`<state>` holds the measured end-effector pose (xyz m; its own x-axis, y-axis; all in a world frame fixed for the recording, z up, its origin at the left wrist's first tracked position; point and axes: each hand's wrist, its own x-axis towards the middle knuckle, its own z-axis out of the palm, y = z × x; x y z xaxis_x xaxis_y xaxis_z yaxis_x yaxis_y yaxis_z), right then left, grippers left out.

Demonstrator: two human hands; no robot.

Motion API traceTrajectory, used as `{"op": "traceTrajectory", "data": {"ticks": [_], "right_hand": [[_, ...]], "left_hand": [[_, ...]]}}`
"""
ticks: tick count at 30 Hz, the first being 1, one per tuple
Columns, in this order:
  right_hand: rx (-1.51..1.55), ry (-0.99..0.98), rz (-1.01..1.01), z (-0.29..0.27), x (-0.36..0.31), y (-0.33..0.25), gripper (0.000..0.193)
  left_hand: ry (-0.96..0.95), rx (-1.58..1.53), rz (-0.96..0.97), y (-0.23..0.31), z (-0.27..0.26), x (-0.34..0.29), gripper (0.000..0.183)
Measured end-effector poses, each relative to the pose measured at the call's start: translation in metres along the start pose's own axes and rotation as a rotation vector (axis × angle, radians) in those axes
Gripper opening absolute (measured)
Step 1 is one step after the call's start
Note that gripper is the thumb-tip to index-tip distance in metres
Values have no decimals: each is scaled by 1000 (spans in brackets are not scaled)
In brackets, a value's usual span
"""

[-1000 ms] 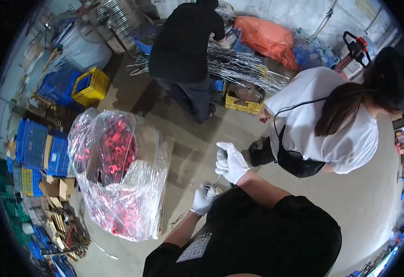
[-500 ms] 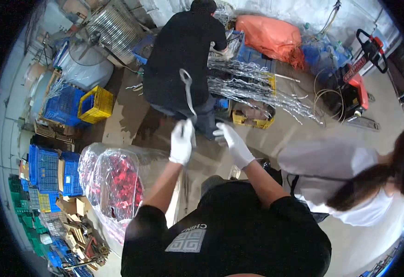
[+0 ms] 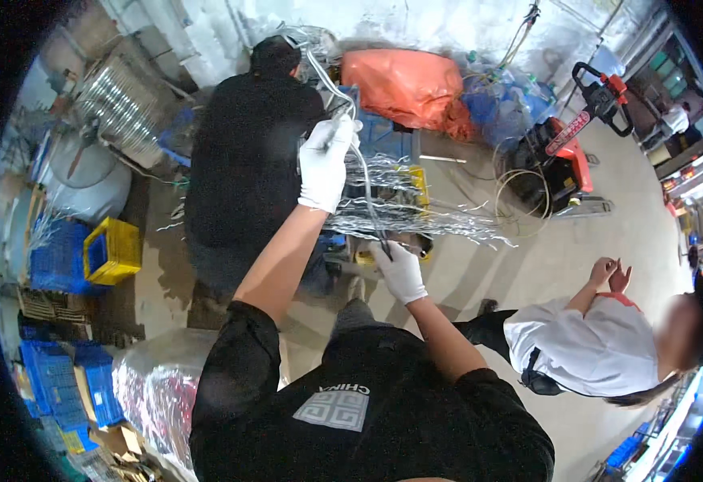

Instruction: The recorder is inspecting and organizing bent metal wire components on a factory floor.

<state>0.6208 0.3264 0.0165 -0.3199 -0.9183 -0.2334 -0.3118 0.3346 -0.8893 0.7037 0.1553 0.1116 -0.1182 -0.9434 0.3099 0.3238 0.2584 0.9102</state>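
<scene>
A long, wavy silver metal strip [image 3: 367,181] runs between my two white-gloved hands, its far end bent over near the other person's head. My left hand [image 3: 323,165] is raised higher and pinches the strip along its middle. Lower down, my right hand [image 3: 400,273] closes around its near end. Beyond the strip, a bundle of crinkled silver strips [image 3: 440,223] lies across crates, partly hidden by my hands. A person in a black shirt [image 3: 247,153] bends over beside that bundle, with their hands mostly hidden.
An orange covered heap [image 3: 403,80] lies by the far wall. At the right are a red-and-black chainsaw [image 3: 588,120], a coiled hose [image 3: 524,193] and a person in white [image 3: 584,341]. A yellow crate [image 3: 114,251] and blue crates [image 3: 54,377] stand left, near a plastic-wrapped bundle [image 3: 158,394].
My left hand has risen forward with the strip, and my right hand has closed on its lower end. My view has shifted right. The person in white now has their hands together.
</scene>
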Motion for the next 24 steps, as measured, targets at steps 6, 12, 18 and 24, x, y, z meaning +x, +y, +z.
{"op": "traceTrajectory", "data": {"ticks": [6, 12, 18, 24], "right_hand": [[-120, 414, -248, -30, 44, 39, 21], [-181, 425, -190, -54, 57, 97, 25], [-74, 368, -170, -68, 102, 145, 26], [59, 178, -143, -83, 130, 179, 23]], "left_hand": [[-137, 141, -67, -68, -3, 42, 24], [-328, 616, -16, -111, 17, 33, 17], [-237, 807, 109, -128, 45, 30, 16], [-257, 863, -147, -134, 44, 34, 15]]}}
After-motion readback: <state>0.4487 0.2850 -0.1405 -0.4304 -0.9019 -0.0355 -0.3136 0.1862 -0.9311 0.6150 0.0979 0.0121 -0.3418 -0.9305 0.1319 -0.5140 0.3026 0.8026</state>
